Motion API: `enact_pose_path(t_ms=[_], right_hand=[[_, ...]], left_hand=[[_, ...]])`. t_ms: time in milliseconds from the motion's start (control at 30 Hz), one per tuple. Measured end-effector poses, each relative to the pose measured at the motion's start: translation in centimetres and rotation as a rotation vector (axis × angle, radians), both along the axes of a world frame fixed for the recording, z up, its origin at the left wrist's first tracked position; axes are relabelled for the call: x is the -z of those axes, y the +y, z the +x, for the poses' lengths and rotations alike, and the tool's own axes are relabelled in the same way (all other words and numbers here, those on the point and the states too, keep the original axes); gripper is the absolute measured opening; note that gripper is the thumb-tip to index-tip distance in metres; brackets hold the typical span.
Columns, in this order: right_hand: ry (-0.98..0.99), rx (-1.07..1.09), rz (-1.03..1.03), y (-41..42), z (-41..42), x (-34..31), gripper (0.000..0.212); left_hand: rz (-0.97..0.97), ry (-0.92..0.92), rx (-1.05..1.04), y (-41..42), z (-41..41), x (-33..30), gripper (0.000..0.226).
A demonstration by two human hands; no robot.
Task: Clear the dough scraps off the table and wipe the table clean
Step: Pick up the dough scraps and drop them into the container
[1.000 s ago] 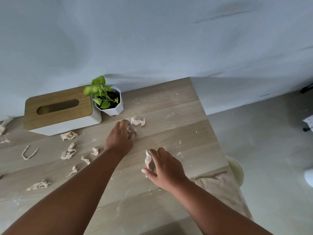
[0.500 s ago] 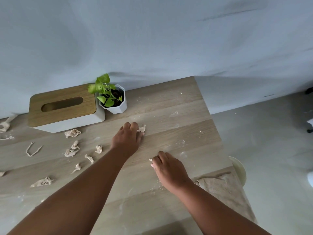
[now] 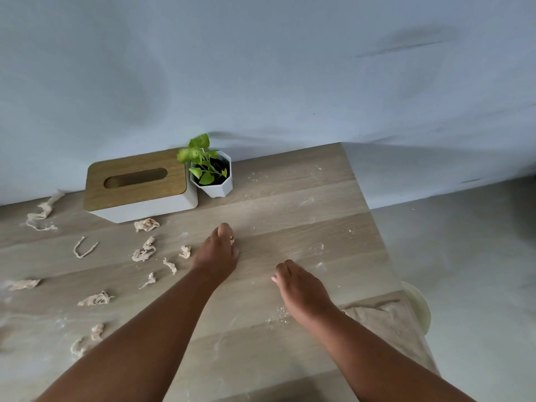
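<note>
— At mid-table, what do the hands hold?
— The left hand [image 3: 217,250] curls over a pale dough scrap [image 3: 231,240]; the right hand [image 3: 298,285] is curled, contents hidden.
— And the risk?
— Soft ragged dough scraps [image 3: 143,252] left of it could smear on the light wooden table [image 3: 290,216] if pressed.

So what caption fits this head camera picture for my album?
Two hands gathering dough scraps off a floury wooden table.
</note>
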State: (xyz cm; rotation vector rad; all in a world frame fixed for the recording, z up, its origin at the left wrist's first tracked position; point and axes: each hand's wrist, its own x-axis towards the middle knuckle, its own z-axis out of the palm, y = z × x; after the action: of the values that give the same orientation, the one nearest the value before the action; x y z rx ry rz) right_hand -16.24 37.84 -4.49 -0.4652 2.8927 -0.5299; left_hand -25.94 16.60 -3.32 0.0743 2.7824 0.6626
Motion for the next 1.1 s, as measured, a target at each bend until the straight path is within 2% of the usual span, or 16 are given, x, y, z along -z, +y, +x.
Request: enact_pose_path(t_ms=[100, 133, 200, 267, 300, 400, 533, 600, 800, 933, 1033, 1100], right_hand=[[-0.111, -0.005, 0.022, 0.0, 0.3, -0.2, 0.018], [-0.121, -0.006, 0.024, 0.1, 0.5, -0.3, 0.024], [-0.111, -0.005, 0.022, 0.1, 0.8, -0.4, 0.037], [-0.110, 0.006, 0.006, -0.2, 1.0, -0.5, 0.030], [-0.096, 0.009, 0.001, -0.4, 1.2, -0.7, 0.020], [-0.002, 0.004, -0.024, -1.0, 1.5, -1.3, 0.034], [0.164, -0.078, -0.015, -1.4, 2.0, -1.5, 0.029], [0.147, -0.083, -0.009, -1.8, 2.2, -1.6, 0.030], [0.192, -0.147, -0.065, -3.1, 2.4, -1.7, 0.035], [0.175, -0.145, -0.099, -4.4, 2.3, -1.8, 0.047], [0.101, -0.121, -0.014, -5.7, 2.1, -2.1, 0.050], [0.151, -0.133, 0.020, -6.3, 2.1, -2.6, 0.043]], left_hand=[[-0.017, 0.016, 0.011, -0.7, 1.1, -0.4, 0.028], [-0.014, 0.016, 0.013, -0.8, 1.4, -0.6, 0.028], [-0.020, 0.018, 0.021, -1.1, 2.1, -1.2, 0.015], [-0.038, 0.030, 0.034, -1.4, 3.0, -1.8, 0.010], [-0.038, 0.039, 0.032, -1.5, 3.6, -2.1, 0.010], [0.007, 0.052, -0.006, -2.3, 5.6, -2.9, 0.005], [0.047, 0.032, -0.021, -3.7, 8.7, -3.2, 0.006], [0.051, 0.023, -0.037, -4.8, 10.3, -3.2, 0.010], [0.000, 0.016, -0.157, -8.6, 14.3, -3.4, 0.010], [0.005, 0.007, -0.257, -11.7, 15.8, -3.3, 0.012], [0.030, 0.014, -0.336, -13.9, 16.6, -3.0, 0.019], [0.052, 0.021, -0.377, -15.1, 16.9, -2.9, 0.025]])
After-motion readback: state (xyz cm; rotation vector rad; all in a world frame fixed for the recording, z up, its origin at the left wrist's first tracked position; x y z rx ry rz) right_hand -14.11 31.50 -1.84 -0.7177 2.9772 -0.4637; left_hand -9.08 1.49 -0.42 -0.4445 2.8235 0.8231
